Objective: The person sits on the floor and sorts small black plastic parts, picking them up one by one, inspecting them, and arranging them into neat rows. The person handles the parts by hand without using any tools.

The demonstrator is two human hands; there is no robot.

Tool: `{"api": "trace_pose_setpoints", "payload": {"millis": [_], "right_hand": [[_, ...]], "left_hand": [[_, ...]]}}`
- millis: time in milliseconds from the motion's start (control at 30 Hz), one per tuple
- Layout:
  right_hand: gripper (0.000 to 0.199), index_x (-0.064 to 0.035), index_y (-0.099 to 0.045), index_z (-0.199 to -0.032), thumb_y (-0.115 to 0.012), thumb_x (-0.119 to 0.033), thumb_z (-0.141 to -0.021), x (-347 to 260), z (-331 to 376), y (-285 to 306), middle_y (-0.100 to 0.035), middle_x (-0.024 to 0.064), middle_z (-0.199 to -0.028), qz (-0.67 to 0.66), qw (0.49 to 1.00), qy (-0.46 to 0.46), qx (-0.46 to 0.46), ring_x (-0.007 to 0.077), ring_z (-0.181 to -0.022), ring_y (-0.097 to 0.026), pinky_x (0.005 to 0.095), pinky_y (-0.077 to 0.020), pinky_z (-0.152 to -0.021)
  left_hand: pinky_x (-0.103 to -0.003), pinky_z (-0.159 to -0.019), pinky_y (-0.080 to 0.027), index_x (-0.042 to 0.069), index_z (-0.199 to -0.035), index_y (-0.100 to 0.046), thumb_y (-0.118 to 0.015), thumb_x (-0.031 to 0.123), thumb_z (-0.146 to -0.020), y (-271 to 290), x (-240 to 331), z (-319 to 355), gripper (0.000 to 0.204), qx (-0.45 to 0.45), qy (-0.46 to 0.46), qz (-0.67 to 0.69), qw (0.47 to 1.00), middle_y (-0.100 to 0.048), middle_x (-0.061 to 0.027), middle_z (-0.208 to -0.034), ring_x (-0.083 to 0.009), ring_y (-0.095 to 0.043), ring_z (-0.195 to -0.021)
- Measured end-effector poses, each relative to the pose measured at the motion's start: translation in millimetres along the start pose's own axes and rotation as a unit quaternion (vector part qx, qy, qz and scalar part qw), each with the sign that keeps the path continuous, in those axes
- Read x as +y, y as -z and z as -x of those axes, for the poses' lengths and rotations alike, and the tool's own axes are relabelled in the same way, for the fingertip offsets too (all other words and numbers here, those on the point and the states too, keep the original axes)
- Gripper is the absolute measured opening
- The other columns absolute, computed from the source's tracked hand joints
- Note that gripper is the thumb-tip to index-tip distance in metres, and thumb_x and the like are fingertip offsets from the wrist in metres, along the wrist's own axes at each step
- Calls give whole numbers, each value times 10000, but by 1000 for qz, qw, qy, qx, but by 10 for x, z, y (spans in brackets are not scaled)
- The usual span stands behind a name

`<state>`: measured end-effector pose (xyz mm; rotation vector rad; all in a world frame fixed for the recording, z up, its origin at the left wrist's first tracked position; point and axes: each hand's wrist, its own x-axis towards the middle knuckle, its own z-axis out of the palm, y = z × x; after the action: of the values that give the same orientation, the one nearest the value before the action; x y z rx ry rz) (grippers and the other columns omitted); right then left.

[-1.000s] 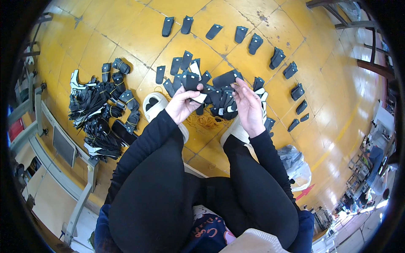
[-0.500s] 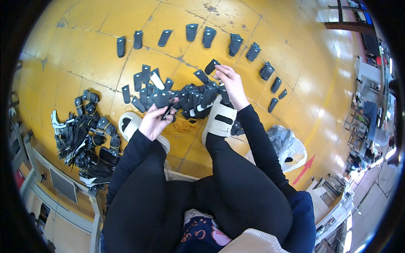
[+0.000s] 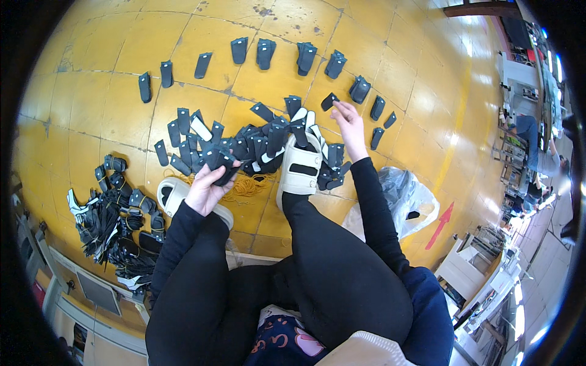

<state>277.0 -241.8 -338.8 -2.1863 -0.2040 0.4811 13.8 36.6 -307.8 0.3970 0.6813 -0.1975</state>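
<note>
- Right hand (image 3: 350, 121) out front, fingers pinching a black piece (image 3: 329, 101) over the yellow floor (image 3: 415, 125), long axis slanting, far end aimed lower left!
- Left hand (image 3: 206, 188): fingers wrapped round a black stack (image 3: 220, 160), its long axis hard to call.

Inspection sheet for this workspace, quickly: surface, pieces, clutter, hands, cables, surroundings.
Surface: yellow tiled floor, stained in places.
Job's things: loose heap of dark pieces around the right shoe; curved row of dark pieces beyond.
Clutter: yellow stringy tangle between the shoes; dark bundles left; plastic bag right.
Hands: left hand holds several dark pieces; right hand pinches one small piece.
Cables: nothing seen clearly.
Surroundings: grey frame left; seated person far right.
</note>
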Motion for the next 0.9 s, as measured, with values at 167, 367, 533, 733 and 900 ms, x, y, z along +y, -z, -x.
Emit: {"api": "trace_pose_setpoints", "payload": {"millis": [167, 367, 533, 733, 900], "right_hand": [[306, -19, -636, -1132, -597, -167, -867, -94, -501, -77, -577, 122, -1179, 129, 986, 100, -24, 190, -990, -591, 265, -453, -827], [267, 12, -667, -1056, -605, -149, -851, 93, -1204, -39, -606, 145, -1149, 13, 998, 57, 25, 218, -952, -631, 285, -492, -835], [312, -22, -647, -1116, -619, -192, -856, 292, -1310, 69, -549, 139, -1238, 54, 992, 71, 91, 206, -1014, -591, 302, -465, -874], [237, -39, -650, -1081, -606, -123, -863, -234, -600, -392, -582, 95, -1143, 19, 985, 150, -83, 168, -924, -603, 277, -476, -811], [210, -7, -641, -1068, -585, -85, -882, -532, -89, -835, -637, 61, -1008, -30, 966, 68, -247, 118, -877, -599, 246, -466, -795]], "left_hand": [[-257, -734, -449, 86, -1282, -450, -585, 18, -857, -12, -43, 24, 450, -23, -7, -51, 998, -584, -50, -1168, -142, -551, -975], [-224, -771, -444, 65, -1165, -502, -618, -72, -796, -61, -38, 37, 411, -47, -23, -65, 996, -573, -33, -1092, -111, -543, -931], [-221, -721, -433, 56, -1158, -503, -582, -33, -837, -90, -38, -58, 342, -50, 0, -32, 998, -588, -37, -1045, -105, -542, -895], [-351, -911, -476, 31, -1375, -344, -368, 296, -994, -34, 1, -55, 465, -45, 28, 105, 993, -498, -173, -1306, -230, -560, -1039], [-371, -942, -482, -1, -1321, -394, -432, 142, -979, -32, -16, -55, 373, -35, -17, 50, 998, -491, -179, -1317, -254, -545, -1139]]}}
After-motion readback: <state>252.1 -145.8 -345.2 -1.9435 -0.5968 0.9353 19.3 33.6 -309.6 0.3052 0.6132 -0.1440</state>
